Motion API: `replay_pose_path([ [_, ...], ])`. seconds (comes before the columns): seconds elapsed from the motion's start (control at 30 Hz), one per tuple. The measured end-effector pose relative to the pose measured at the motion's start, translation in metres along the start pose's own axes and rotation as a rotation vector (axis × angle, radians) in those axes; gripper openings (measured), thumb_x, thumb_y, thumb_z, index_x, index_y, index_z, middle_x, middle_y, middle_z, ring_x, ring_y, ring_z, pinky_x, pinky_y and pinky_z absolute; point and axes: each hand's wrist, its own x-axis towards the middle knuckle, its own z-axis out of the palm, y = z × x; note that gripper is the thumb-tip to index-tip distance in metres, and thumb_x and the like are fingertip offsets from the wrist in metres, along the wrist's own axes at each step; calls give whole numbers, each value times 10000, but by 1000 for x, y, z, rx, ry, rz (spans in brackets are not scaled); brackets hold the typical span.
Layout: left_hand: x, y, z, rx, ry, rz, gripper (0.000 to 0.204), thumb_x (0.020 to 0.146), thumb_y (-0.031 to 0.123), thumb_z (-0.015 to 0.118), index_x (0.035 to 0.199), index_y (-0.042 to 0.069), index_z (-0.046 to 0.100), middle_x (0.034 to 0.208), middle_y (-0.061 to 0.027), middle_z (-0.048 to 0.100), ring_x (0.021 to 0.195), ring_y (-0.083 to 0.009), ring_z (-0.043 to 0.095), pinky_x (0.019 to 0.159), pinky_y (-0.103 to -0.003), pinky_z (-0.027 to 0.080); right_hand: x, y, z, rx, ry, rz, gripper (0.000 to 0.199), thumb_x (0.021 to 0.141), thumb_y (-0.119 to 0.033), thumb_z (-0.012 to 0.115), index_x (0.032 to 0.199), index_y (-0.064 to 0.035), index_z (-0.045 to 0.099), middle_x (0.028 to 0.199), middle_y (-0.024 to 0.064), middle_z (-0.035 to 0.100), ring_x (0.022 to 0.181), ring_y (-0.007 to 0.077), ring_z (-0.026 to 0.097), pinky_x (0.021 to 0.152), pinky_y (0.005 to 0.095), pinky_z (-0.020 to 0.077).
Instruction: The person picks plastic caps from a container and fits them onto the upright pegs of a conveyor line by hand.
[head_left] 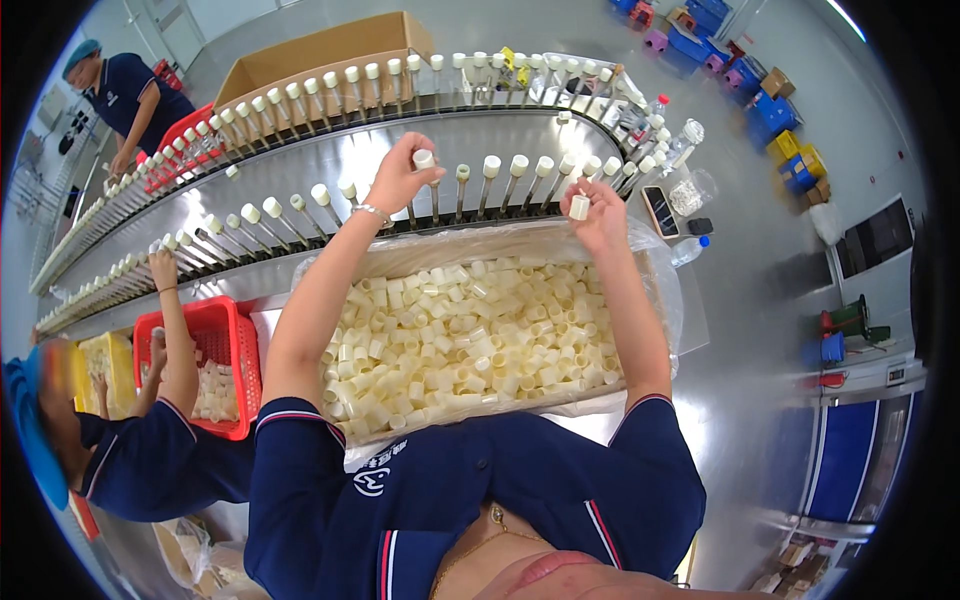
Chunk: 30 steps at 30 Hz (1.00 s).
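While we pinch one white cap (579, 208) in our right hand (602, 220), just beyond the right end of the big box's (450, 251) far edge, our left hand (402, 174) grips a second cap (424, 160) between thumb and fingers, farther left beyond that edge. Loose caps (480, 340) fill the box. Past it we see capped rods (514, 190) standing in a row; left of it, a red basket (249, 372); right of it, a bottle (688, 250).
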Motion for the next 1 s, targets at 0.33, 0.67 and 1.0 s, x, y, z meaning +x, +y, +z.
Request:
replay_pose_path([
  [0.33, 78, -15, 99, 640, -223, 155, 368, 648, 161, 809, 906, 66, 564, 959, -113, 603, 962, -328, 580, 801, -405, 474, -55, 8, 2, -200, -191, 1, 325, 943, -55, 511, 1260, -39, 443, 1105, 146, 600, 960, 186, 629, 807, 309, 551],
  [0.67, 98, -20, 171, 1026, -386, 344, 626, 684, 244, 780, 1211, 68, 492, 1150, -129, 562, 1143, -326, 514, 988, -433, 403, -49, 12, -5, -250, -401, -57, 339, 972, -300, 513, 1182, -35, 513, 1065, 103, 632, 840, 129, 631, 742, 276, 557],
  [1.0, -87, -4, 142, 793, -297, 965, 591, 739, 167, 662, 1303, 97, 500, 1340, -114, 416, 1256, -295, 368, 1062, -473, 321, -4, 23, -4, -801, -262, -303, 257, 913, -101, 582, 1152, -40, 509, 1084, 49, 620, 911, 106, 593, 776, 256, 501],
])
